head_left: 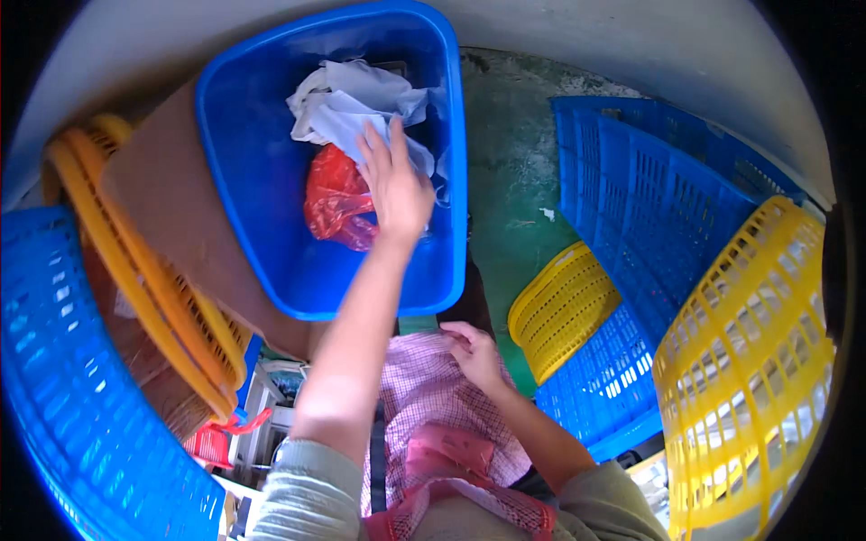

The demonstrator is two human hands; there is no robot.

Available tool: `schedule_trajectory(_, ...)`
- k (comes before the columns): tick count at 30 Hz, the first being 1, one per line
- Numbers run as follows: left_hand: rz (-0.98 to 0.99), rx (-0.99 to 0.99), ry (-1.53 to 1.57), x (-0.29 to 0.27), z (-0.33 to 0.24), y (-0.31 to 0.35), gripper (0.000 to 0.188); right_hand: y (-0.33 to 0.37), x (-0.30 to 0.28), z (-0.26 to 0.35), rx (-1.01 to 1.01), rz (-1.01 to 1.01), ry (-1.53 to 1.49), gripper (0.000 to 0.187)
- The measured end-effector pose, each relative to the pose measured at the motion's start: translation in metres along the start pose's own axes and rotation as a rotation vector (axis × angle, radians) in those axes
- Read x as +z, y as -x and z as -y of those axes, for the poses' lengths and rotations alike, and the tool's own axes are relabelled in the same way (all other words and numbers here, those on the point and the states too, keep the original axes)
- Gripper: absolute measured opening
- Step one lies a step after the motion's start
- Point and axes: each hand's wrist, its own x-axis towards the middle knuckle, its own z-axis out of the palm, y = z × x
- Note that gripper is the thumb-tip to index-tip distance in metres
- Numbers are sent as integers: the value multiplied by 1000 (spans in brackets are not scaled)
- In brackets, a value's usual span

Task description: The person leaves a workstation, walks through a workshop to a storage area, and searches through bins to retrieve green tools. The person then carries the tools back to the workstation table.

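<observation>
My left hand [397,189] reaches down into a deep blue plastic bin [262,225], its fingers stretched and a little apart. The fingertips lie over the edge of a crumpled pile of white cloth-like sheets [361,95]; whether they touch it I cannot tell. Beside the palm is a crumpled red plastic bag [334,194], partly covered by the white pile. Nearer to me, my right hand [474,354] hovers by the pink checked apron [410,370], just outside the bin's near rim. Its fingers are loosely bent and apart, with nothing visible in them.
Blue plastic crates [631,171] lean against the wall at the right, with yellow baskets [564,307] among them. A large yellow crate [753,361] stands near right. On the left are a blue crate [90,388], orange-yellow baskets [144,261] and brown cardboard [171,189].
</observation>
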Motion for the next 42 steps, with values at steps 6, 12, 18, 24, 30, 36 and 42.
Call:
schedule_trajectory(6,572,450,-833,34,57,-75,56,-21,1,-34,-33,-173,-213,22)
schedule_trajectory(12,1190,-101,-807,5,116,-1,60,-11,22,-37,26,-39,-151,18)
schedule_trajectory(18,1179,131,-987,-1,97,-27,69,-25,34,-28,-17,-92,-37,18)
schedule_trajectory(24,865,906,-1042,57,107,-52,59,-32,52,-65,10,-93,-66,18)
schedule_trajectory(30,1358,328,-958,88,159,-20,68,-39,55,-65,7,-96,-17,16)
schedule_trajectory(36,1139,668,-1129,78,217,-9,50,-37,61,-89,15,-155,-103,25)
schedule_trajectory(42,750,1338,-837,93,242,-35,49,-32,63,-98,17,-133,-42,23)
